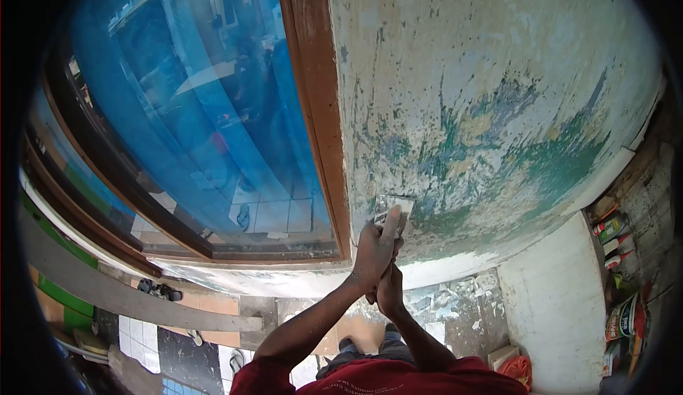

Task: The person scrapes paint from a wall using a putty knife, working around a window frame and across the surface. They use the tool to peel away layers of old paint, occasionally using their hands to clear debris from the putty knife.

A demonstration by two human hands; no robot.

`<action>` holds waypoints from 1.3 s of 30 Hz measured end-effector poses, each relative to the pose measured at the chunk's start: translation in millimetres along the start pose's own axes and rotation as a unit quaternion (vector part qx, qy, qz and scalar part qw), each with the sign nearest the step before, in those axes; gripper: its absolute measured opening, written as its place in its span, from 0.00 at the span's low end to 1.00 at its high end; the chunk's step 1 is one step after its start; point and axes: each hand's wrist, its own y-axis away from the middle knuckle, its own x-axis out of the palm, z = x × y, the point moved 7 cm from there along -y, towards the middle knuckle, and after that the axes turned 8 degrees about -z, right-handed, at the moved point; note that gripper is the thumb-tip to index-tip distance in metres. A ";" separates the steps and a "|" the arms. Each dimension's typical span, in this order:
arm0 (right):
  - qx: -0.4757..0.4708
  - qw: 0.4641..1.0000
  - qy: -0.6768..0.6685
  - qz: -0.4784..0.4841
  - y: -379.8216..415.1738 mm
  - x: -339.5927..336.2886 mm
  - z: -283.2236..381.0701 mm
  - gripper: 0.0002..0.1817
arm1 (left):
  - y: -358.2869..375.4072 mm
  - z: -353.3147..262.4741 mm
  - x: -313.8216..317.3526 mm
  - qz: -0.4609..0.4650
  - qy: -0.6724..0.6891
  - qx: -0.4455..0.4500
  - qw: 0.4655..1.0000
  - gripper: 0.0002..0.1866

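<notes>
A scraper with a wide flat blade rests against the peeling wall, close to the brown window frame. My left hand is closed around it, one finger stretched along the blade. Just below, my right hand is closed around what appears to be the lower end of the handle, which the fingers mostly hide. Around the blade, the wall shows scraped patches of green, grey and off-white paint.
Left of the wall is a window with blue reflections and a brown wooden frame. Paint flakes litter the floor below. Bottles and a paint bucket stand at right beyond a low white partition. Sandals lie at lower left.
</notes>
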 end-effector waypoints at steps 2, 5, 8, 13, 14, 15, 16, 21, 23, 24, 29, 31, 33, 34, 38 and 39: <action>0.004 1.000 0.003 -0.013 0.6 0.7 -9.7 0.22 | -1.1 7.5 -2.1 0.002 -0.005 -0.008 1.000 0.30; 0.031 0.999 -0.028 -0.008 1.9 0.1 -10.1 0.23 | 0.3 17.4 1.3 0.014 0.031 -0.020 0.999 0.30; 0.039 0.998 -0.040 0.002 3.4 -1.6 -15.4 0.22 | -0.5 19.6 0.6 0.016 0.001 -0.038 0.999 0.31; 0.052 0.998 -0.036 0.009 7.6 -3.3 -8.4 0.23 | 4.9 18.2 2.0 0.006 0.003 -0.016 1.000 0.33; 0.032 0.999 -0.027 0.009 0.0 -1.7 -2.7 0.23 | 1.7 15.1 3.0 0.000 0.005 -0.001 1.000 0.33; 0.017 1.000 -0.018 0.006 -5.8 -1.7 0.7 0.23 | -1.5 3.8 4.4 0.004 0.003 0.017 1.000 0.32; 0.010 1.000 -0.007 0.000 -6.8 -3.9 1.8 0.24 | -2.5 -8.7 5.7 0.008 0.000 0.028 1.000 0.32; 0.024 1.000 0.016 0.001 5.8 -6.1 -2.0 0.25 | 7.3 9.8 3.9 -0.010 0.020 -0.049 0.999 0.31; 0.025 0.999 0.018 0.011 -0.1 -5.3 4.2 0.25 | 1.8 5.0 5.9 -0.006 0.027 -0.038 0.999 0.31; 0.031 0.999 0.020 0.012 0.9 -5.3 9.2 0.25 | 1.6 5.4 7.5 -0.003 0.029 -0.039 0.999 0.31; 0.047 0.998 -0.018 0.036 4.1 2.8 25.7 0.25 | 6.5 -13.2 6.0 -0.029 0.026 -0.022 0.999 0.30; 0.029 0.999 0.035 0.028 5.1 1.2 28.3 0.25 | 3.1 -0.9 5.0 -0.017 0.038 -0.037 0.998 0.30; 0.023 0.997 0.039 0.055 -2.8 -1.1 25.5 0.26 | -0.2 -11.0 6.3 -0.029 0.050 -0.002 0.998 0.31; 0.001 0.999 0.021 0.045 -2.1 5.3 47.1 0.25 | -2.0 -16.1 8.9 -0.004 0.063 -0.002 0.998 0.29; 0.029 0.999 -0.013 0.039 4.6 5.0 34.3 0.24 | 10.0 -23.0 5.1 -0.033 0.033 0.011 0.999 0.26; 0.055 0.998 -0.021 0.030 8.4 4.0 28.8 0.24 | 8.9 -9.9 5.2 -0.007 0.048 -0.014 0.999 0.27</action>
